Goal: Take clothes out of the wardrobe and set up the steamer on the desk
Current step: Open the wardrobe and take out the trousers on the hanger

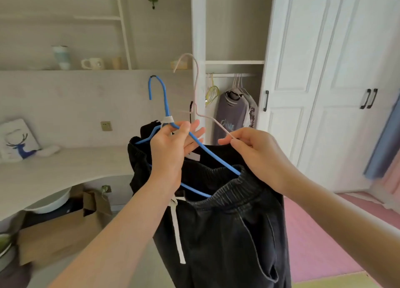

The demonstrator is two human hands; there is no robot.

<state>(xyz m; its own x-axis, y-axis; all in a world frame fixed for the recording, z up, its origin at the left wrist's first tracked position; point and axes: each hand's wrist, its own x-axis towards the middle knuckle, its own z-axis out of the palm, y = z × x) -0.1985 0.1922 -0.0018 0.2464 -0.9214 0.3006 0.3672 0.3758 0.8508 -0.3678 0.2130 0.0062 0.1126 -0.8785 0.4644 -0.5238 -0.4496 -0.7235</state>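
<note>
- White wardrobe (324,71) fills the space behind and to the right of both hands. Its right-hand doors are closed, and the open bay sits straight behind the grip.
- Pale desk (54,170) curves off to the left of the left hand, lower than the grip.
- Dark trousers (227,233) hang right under the hands, elastic waistband up and a white drawstring dangling below the left wrist. There's more dark cloth bunched behind the hands; can't tell if it's a second garment.
- Cardboard box (60,233) sits under the desk, down and left of the left forearm.
- Grey shirt (232,114) with other tops on the wardrobe rail, just above and behind the right hand.
- Left hand (171,151) is pinching the blue hanger (164,99) just below its neck, thumb on top of the wire and fingers behind. The hook sticks up above the hand, and the trousers hang from this one.
- Right hand (257,155) pinches one arm of the pale pink hanger (195,86) between thumb and forefinger, with the hook rising up between the two hands.
- Deer picture (17,140) leans on the desk, way left of the grip.
- Mug (93,63) on the shelf, up and left of the hands.
</note>
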